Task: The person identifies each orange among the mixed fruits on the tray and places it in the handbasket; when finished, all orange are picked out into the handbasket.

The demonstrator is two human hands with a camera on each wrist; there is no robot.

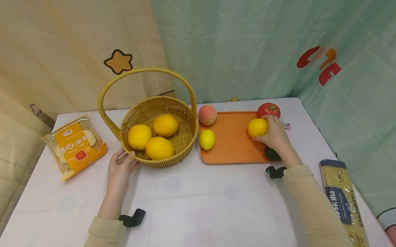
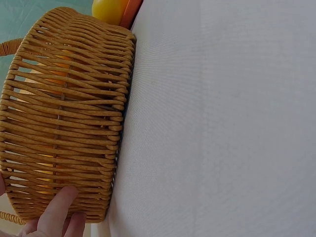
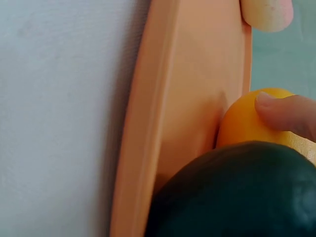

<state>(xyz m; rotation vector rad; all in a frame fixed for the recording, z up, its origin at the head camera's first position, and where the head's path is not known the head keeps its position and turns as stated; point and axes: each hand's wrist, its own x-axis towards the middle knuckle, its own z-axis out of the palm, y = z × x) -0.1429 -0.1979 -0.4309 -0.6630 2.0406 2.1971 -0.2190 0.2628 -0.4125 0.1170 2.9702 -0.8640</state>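
Observation:
My left hand (image 1: 118, 169) grips the front left rim of a woven basket (image 1: 189, 147), with fingers against the outer wicker wall (image 2: 74, 123) in the left wrist view. Inside the basket lie three large orange-yellow fruits (image 1: 159, 148). On the right, my right hand (image 1: 274, 134) holds a round orange-yellow fruit (image 1: 257, 128) over the right part of an orange tray (image 1: 233, 144). Its thumb presses on that fruit (image 3: 242, 121) in the right wrist view. A dark green avocado-like fruit (image 3: 242, 197) sits close below this hand, partly hidden by the wrist in the head view.
At the tray's left end are a yellow lemon (image 1: 207, 139) and a pink peach (image 1: 207, 115). A red apple-like fruit (image 1: 268, 110) stands behind my right hand. An orange-and-clear food packet (image 1: 76, 146) lies left of the basket, and a spaghetti pack (image 1: 342, 201) at the right edge.

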